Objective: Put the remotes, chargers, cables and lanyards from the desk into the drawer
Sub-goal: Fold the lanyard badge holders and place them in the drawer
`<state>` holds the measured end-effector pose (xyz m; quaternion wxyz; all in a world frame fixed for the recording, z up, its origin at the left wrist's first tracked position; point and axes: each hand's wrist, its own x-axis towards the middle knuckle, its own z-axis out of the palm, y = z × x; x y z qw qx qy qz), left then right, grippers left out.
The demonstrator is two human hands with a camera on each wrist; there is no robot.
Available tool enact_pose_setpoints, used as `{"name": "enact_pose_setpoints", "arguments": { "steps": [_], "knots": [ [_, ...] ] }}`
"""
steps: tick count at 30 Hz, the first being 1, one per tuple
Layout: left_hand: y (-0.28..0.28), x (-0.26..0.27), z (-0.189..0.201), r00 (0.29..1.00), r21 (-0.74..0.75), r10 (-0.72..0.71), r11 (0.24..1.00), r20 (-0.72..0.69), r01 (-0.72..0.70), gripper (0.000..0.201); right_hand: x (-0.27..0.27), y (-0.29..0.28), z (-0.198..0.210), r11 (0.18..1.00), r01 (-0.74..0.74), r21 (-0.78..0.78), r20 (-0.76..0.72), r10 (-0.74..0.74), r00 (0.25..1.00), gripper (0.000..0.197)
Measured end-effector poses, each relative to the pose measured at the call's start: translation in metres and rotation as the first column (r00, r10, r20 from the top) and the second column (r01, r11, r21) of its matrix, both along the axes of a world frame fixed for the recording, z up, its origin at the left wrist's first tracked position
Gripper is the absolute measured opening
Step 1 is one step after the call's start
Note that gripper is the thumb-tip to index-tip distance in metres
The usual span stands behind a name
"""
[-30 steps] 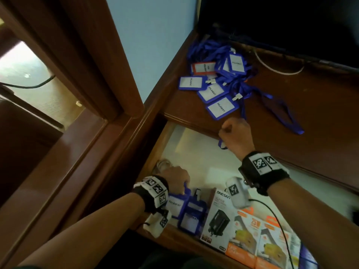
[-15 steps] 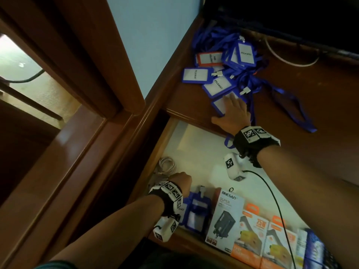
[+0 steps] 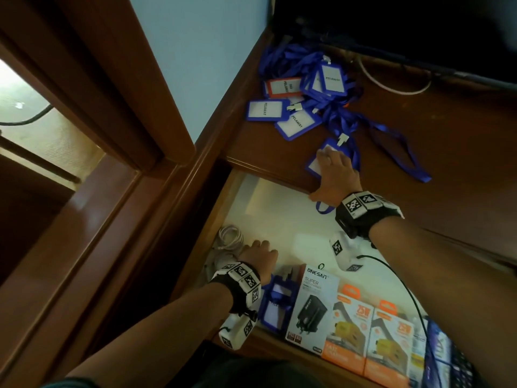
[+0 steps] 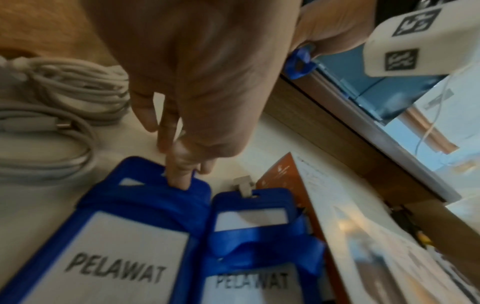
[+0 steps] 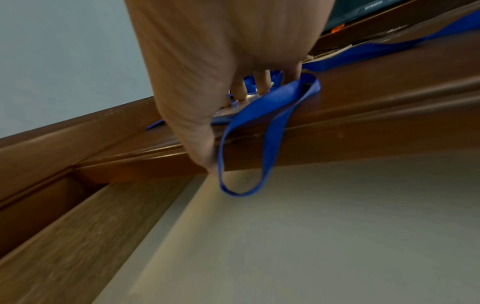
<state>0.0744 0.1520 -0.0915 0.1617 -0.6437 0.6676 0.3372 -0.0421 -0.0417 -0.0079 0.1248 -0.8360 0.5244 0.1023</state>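
A pile of blue lanyards with badge holders (image 3: 307,88) lies on the wooden desk (image 3: 461,163) near the wall. My right hand (image 3: 333,169) (image 5: 221,51) rests with straight fingers on one blue badge holder (image 3: 314,165) at the desk's front edge, thumb against that edge. Its strap (image 3: 324,210) (image 5: 249,144) loops down over the open drawer (image 3: 279,219). My left hand (image 3: 260,256) (image 4: 182,82) is inside the drawer, a fingertip touching the top of a blue badge holder (image 4: 124,236) that lies flat beside a second one (image 4: 254,236).
In the drawer, a coiled white cable (image 3: 229,236) (image 4: 64,86) sits at the left and charger boxes (image 3: 313,303) line the front. A dark screen (image 3: 391,23) and a white cable (image 3: 391,88) are at the desk's back. A wooden door frame (image 3: 112,107) stands left.
My right hand went from a fist at the desk edge onto a badge holder, which now lies apart from the pile. My left hand shifted off the drawer's badges toward the white cable.
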Motion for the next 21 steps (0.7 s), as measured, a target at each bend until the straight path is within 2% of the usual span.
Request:
{"name": "enact_pose_setpoints", "arguments": {
  "steps": [2,4,7,12,21],
  "knots": [
    [-0.001,-0.007,0.005,1.000,-0.031,-0.016,0.999,-0.022,0.015,0.049,-0.003,0.000,-0.001,1.000,0.005,-0.002,0.016,-0.005,1.000,0.110],
    [-0.004,-0.016,0.006,0.997,0.008,-0.042,0.999,-0.059,0.042,0.060,-0.005,0.000,-0.001,1.000,-0.004,-0.008,0.023,0.004,1.000,0.107],
    [-0.004,-0.025,0.002,0.996,0.088,-0.084,0.992,-0.021,0.085,0.070,-0.007,0.003,0.000,1.000,-0.008,-0.015,0.042,0.009,0.999,0.099],
    [-0.002,-0.031,-0.004,1.000,0.091,-0.023,0.996,0.006,0.022,0.066,-0.013,0.012,0.005,0.999,-0.030,-0.036,0.051,0.031,0.998,0.083],
    [0.000,-0.031,-0.004,1.000,0.069,0.023,0.997,-0.010,-0.022,0.058,-0.025,0.024,0.018,1.000,0.022,-0.018,0.082,-0.020,0.996,0.073]
  ]
}}
